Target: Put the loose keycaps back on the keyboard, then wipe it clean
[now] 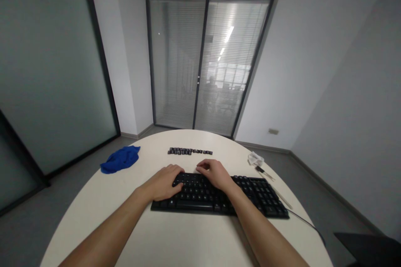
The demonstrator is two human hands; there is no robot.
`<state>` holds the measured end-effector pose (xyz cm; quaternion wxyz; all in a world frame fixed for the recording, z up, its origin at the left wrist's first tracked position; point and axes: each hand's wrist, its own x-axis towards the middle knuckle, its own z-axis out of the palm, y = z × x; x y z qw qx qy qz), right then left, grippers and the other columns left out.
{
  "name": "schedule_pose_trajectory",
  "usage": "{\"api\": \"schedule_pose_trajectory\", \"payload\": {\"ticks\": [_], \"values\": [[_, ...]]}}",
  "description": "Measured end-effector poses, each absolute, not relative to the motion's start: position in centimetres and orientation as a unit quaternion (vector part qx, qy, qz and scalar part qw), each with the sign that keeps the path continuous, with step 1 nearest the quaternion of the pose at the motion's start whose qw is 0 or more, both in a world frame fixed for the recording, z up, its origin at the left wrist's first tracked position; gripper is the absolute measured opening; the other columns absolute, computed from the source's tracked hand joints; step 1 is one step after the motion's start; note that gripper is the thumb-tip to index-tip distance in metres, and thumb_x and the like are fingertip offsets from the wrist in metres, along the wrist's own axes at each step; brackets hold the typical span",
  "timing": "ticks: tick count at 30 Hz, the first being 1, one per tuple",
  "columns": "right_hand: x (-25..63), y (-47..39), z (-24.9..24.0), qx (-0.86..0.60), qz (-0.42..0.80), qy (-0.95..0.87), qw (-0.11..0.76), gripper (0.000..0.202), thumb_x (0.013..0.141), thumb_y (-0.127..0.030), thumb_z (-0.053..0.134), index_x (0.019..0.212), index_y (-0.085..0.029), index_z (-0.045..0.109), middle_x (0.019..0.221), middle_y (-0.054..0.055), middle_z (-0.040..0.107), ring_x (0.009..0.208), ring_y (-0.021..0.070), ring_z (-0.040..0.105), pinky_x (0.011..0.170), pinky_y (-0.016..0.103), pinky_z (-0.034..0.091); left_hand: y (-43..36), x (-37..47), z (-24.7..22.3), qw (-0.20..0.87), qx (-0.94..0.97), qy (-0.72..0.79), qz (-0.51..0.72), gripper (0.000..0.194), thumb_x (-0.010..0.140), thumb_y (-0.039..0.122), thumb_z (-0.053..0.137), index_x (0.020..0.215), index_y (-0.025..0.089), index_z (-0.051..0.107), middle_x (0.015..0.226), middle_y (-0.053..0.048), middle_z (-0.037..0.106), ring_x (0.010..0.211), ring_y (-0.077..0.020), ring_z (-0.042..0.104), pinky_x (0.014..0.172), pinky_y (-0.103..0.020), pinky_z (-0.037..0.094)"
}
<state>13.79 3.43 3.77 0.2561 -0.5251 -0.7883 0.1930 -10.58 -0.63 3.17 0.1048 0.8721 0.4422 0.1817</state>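
Head view. With the keyboard (208,197), flat on the worktop (156,238), as clock centre, loose keycaps (184,150) lie apart at eleven o'clock. Left hand (164,182), toward nine: open, resting over the keys. Right hand (216,173), near twelve: curled; from here I cannot tell whether anything is pinched. Best technique, I judge: left steadies the frame; right fingertips work lightly, wrist clear of keys.
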Motion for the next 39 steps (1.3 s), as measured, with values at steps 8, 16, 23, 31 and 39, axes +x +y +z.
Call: {"api": "schedule_pose_trajectory", "payload": {"ticks": [8, 16, 23, 31, 39], "values": [[15.2, 1.7, 2.2, -0.432, 0.326, -0.762, 0.355, 0.027, 0.083, -0.045, 0.071, 0.089, -0.020, 0.078, 0.093, 0.005, 0.078, 0.091, 0.0233, 0.070, 0.088, 0.034, 0.050, -0.6, -10.5, 3.1, 0.086, 0.873, 0.448, 0.175, 0.034, 0.088, 0.034, 0.055, 0.119, 0.021, 0.059, 0.114, -0.009, 0.065, 0.106, -0.0270, 0.059, 0.096, -0.042, 0.047], [14.9, 1.5, 1.9, -0.433, 0.315, -0.772, 0.342, 0.029, 0.080, -0.050, 0.074, 0.081, -0.022, 0.079, 0.086, 0.004, 0.078, 0.084, 0.0240, 0.072, 0.086, 0.035, 0.051, -0.8, -9.8, 3.0, 0.065, 0.857, 0.478, 0.178, 0.034, 0.090, 0.043, 0.052, 0.114, 0.021, 0.061, 0.111, -0.008, 0.067, 0.106, -0.0277, 0.060, 0.092, -0.042, 0.049], [14.8, 1.7, 1.5, -0.443, 0.295, -0.778, 0.332, 0.024, 0.080, -0.047, 0.074, 0.082, -0.023, 0.080, 0.086, 0.003, 0.078, 0.084, 0.0240, 0.072, 0.083, 0.034, 0.051, -0.7, -9.8, 2.9, 0.063, 0.861, 0.474, 0.175, 0.034, 0.089, 0.041, 0.054, 0.114, 0.020, 0.061, 0.110, -0.009, 0.067, 0.105, -0.0278, 0.060, 0.094, -0.043, 0.048], [15.0, 1.3, 2.1, -0.424, 0.241, -0.816, 0.311, 0.015, 0.084, -0.035, 0.070, 0.089, -0.025, 0.079, 0.093, 0.002, 0.078, 0.089, 0.0228, 0.072, 0.088, 0.034, 0.051, -0.8, -9.8, 2.8, 0.054, 0.862, 0.473, 0.173, 0.034, 0.089, 0.042, 0.053, 0.115, 0.021, 0.061, 0.111, -0.009, 0.067, 0.105, -0.0278, 0.059, 0.094, -0.043, 0.048], [15.4, 1.3, 2.1, -0.410, 0.240, -0.826, 0.302, 0.014, 0.085, -0.031, 0.068, 0.091, -0.024, 0.079, 0.093, 0.002, 0.078, 0.087, 0.0215, 0.071, 0.087, 0.032, 0.051, -1.1, -9.4, 3.5, 0.053, 0.870, 0.455, 0.182, 0.031, 0.087, 0.035, 0.055, 0.114, 0.022, 0.062, 0.112, -0.008, 0.067, 0.105, -0.0266, 0.060, 0.094, -0.041, 0.049]]}}
